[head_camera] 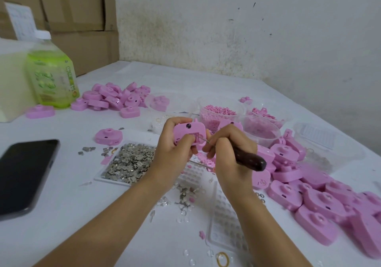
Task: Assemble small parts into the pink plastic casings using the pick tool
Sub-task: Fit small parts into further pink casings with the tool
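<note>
My left hand (175, 149) grips a pink plastic casing (188, 131) above the table, thumb across its lower face. My right hand (228, 149) holds the pick tool (250, 159) by its dark wooden handle. The thin metal tip of the pick reaches left into a slot on the casing's face. Just below my left hand, a white tray (99, 179) holds a heap of small silver metal parts (132, 162). Small clear and metal pieces lie scattered under my wrists.
Pink casings are piled at the right (329, 202) and at the back left (117, 98). Clear tubs of small pink parts (218, 112) stand behind my hands. A black phone (24, 174) lies at the left, a green bottle (52, 72) behind it. A clear compartment tray (226, 223) lies near my right forearm.
</note>
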